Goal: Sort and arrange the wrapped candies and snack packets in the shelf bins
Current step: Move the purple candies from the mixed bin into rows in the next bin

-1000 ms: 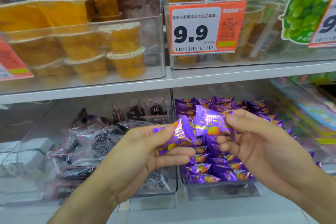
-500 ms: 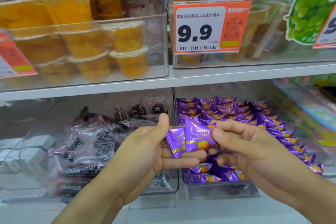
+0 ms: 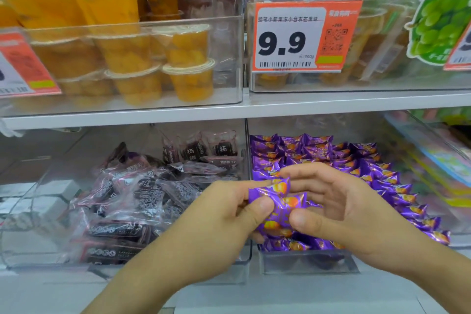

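Observation:
Purple wrapped candies [image 3: 277, 199] with orange fruit prints are bunched between both hands, just above the front of the clear bin [image 3: 308, 261] that holds several more of them in rows. My left hand [image 3: 224, 216] grips the bunch from the left, thumb on top. My right hand [image 3: 339, 206] pinches the same bunch from the right with thumb and curled fingers. The neighbouring clear bin [image 3: 239, 261] on the left holds dark plum snack packets [image 3: 142, 194] in a loose heap.
The upper shelf [image 3: 331, 103] carries clear bins of orange jelly cups [image 3: 188, 79] and an orange 9.9 price tag [image 3: 305, 35]. Green grape packaging [image 3: 443, 13] is at the top right. Colourful packets [image 3: 443, 160] lie in a bin at the far right.
Both hands have moved closer together and lower towards the purple bin. The two candies, held apart a second ago, are now bunched in a shared grip.

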